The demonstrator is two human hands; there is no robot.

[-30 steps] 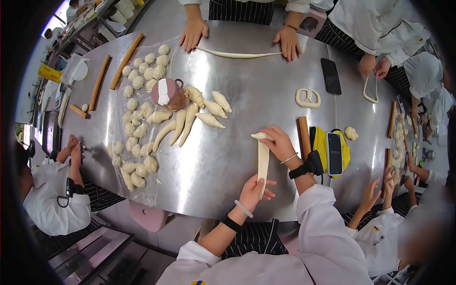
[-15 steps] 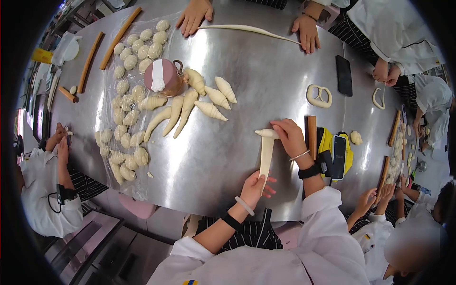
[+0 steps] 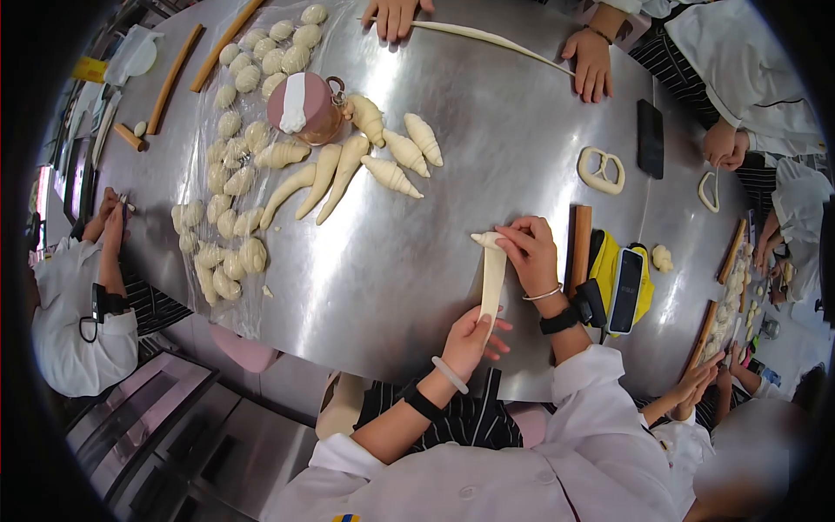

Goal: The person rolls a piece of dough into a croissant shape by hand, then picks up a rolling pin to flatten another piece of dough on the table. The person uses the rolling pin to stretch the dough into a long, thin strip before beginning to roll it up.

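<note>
Two hands share one dough strip (image 3: 492, 280), stretched above the steel table (image 3: 383, 287) near its front edge. The right hand (image 3: 529, 252) pinches the coiled far end between thumb and fingertips; the left hand (image 3: 470, 341) grips the lower end under its thumb, the other fingers loosely spread. Whether the strip touches the tabletop, I cannot tell. Too hard a pull by the left hand could thin or tear the flat dough, while slack could leave the coil loose. Uneven finger pressure might skew or flatten the coil. A sideways swing of the right wrist could nudge the rolling pin (image 3: 580, 248) just beside it.
</note>
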